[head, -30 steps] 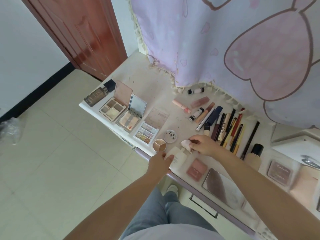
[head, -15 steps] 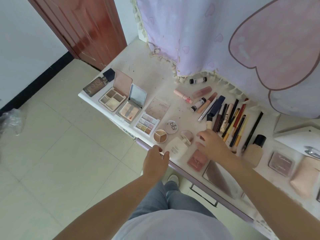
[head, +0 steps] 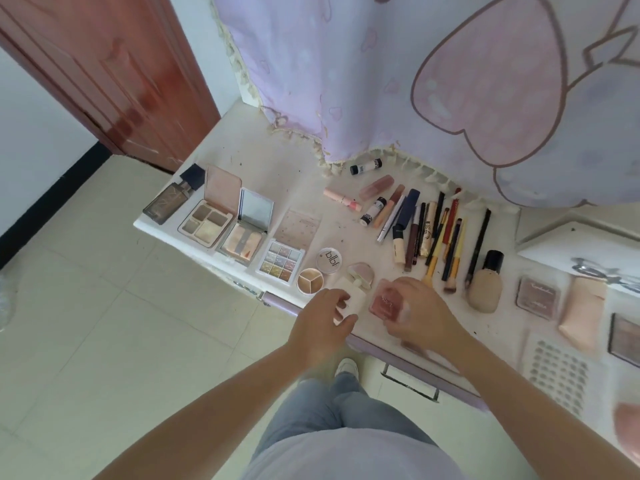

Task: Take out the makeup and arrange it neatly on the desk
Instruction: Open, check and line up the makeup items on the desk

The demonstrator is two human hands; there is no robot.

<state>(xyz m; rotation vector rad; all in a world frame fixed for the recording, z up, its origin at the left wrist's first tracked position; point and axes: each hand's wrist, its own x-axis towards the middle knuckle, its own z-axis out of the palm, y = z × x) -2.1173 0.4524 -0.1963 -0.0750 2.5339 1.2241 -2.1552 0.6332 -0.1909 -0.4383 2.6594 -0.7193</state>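
Makeup lies in rows on the white desk (head: pixel 263 161). My right hand (head: pixel 420 315) grips a small pink square blush compact (head: pixel 387 301) near the front edge. My left hand (head: pixel 320 323) rests with fingers apart on a white squarish bottle (head: pixel 351 296) just left of the compact. Behind them sit a pink puff (head: pixel 362 273), a round three-colour pot (head: pixel 310 280) and a round lid (head: pixel 329 260). Open palettes (head: pixel 207 221) line the left side. Pencils, brushes and tubes (head: pixel 429 233) lie side by side at the middle right.
A foundation bottle (head: pixel 485 284), a pink compact (head: pixel 538 297), a peach pouch (head: pixel 581 315) and a dotted sheet (head: pixel 557 372) lie on the right. A lilac curtain (head: pixel 381 81) hangs over the desk's back. A brown door (head: pixel 104 74) stands at the left, tiled floor below.
My right hand let go of the pink puff, moved toward the front edge and took hold of the pink blush compact. My left hand shifted slightly on the white bottle.
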